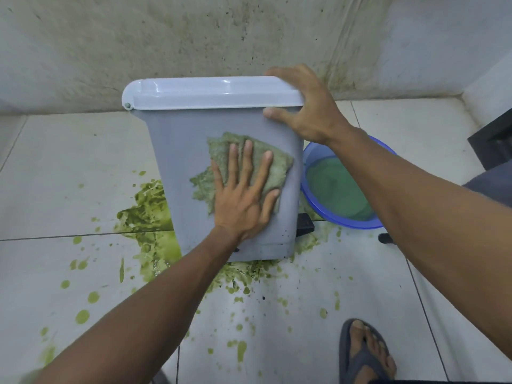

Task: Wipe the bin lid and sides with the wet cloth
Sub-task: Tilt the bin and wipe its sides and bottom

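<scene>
A grey pedal bin (177, 162) stands on the tiled floor, tilted toward me, its white lid (210, 94) closed. A wet greenish cloth (273, 164) lies flat against the bin's near side. My left hand (243, 195) presses the cloth to that side with straight, spread fingers. My right hand (304, 106) grips the bin's top right corner, fingers curled over the lid's edge and thumb on the grey side.
Green slop (149, 209) is spattered on the floor around the bin's base. A blue basin (346, 195) of greenish water sits right of the bin. The black pedal (304, 225) sticks out at the bin's lower right. My sandalled foot (365, 353) is at bottom right. A stained wall stands behind.
</scene>
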A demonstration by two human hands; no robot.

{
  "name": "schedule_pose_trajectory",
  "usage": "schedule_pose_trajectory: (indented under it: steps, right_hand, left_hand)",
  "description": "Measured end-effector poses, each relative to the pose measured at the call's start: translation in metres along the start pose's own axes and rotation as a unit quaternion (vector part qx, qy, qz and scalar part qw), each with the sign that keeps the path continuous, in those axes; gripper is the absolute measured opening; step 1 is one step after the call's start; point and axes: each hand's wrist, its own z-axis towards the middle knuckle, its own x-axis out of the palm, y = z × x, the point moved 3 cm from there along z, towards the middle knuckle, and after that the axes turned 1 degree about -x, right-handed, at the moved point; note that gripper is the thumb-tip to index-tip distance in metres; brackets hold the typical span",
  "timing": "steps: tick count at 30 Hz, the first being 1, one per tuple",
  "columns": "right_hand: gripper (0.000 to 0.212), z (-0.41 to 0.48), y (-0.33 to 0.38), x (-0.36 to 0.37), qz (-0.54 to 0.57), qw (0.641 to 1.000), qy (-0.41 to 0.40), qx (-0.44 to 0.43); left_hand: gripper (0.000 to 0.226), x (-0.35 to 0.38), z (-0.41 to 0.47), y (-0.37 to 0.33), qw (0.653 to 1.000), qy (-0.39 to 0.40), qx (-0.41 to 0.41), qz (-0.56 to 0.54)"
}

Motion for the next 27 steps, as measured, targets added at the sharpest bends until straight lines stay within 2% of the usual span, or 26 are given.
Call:
schedule_pose_trajectory:
  steps: [2, 5, 9, 11, 13, 15, 17, 20, 24, 27]
  right_hand:
    - [0.068, -0.002, -0.001, -0.001, -0.008, 1.000, 0.006, -0.010]
    - [0.070, -0.003, -0.002, -0.002, -0.008, 1.000, 0.002, -0.014]
    - [0.071, -0.003, -0.002, -0.001, -0.005, 1.000, 0.002, -0.013]
    - [0.072, -0.002, -0.002, 0.000, -0.002, 1.000, -0.002, -0.008]
    - [0.072, -0.001, -0.002, -0.001, -0.005, 1.000, -0.004, -0.006]
    - [0.072, 0.000, -0.003, -0.001, -0.007, 1.000, -0.001, -0.008]
    - [0.073, 0.001, -0.004, -0.001, -0.006, 1.000, 0.004, -0.003]
    - [0.074, 0.001, -0.003, -0.001, -0.005, 1.000, 0.001, 0.004]
    - [0.074, -0.001, -0.002, 0.000, -0.005, 1.000, 0.002, 0.004]
    - [0.075, -0.002, -0.004, 0.000, -0.006, 1.000, 0.002, 0.010]
  left_hand:
    - [0.070, 0.011, -0.015, -0.022, 0.998, 0.016, 0.058, -0.004]
    - [0.068, 0.026, -0.059, -0.030, 0.981, 0.080, 0.174, -0.001]
    - [0.069, 0.029, -0.099, 0.015, 0.960, 0.119, 0.253, 0.025]
    - [0.068, 0.018, -0.089, 0.039, 0.966, 0.101, 0.234, 0.043]
    - [0.069, 0.008, -0.058, 0.042, 0.987, 0.058, 0.143, 0.041]
    - [0.068, 0.003, -0.028, 0.024, 0.998, 0.018, 0.058, 0.024]
    - [0.067, 0.007, -0.016, -0.002, 0.999, 0.009, 0.040, -0.002]
    - [0.068, 0.026, -0.045, -0.030, 0.991, 0.042, 0.127, -0.016]
    - [0.083, 0.047, -0.107, -0.036, 0.934, 0.156, 0.318, 0.042]
    - [0.088, 0.041, -0.115, 0.000, 0.906, 0.162, 0.388, 0.047]
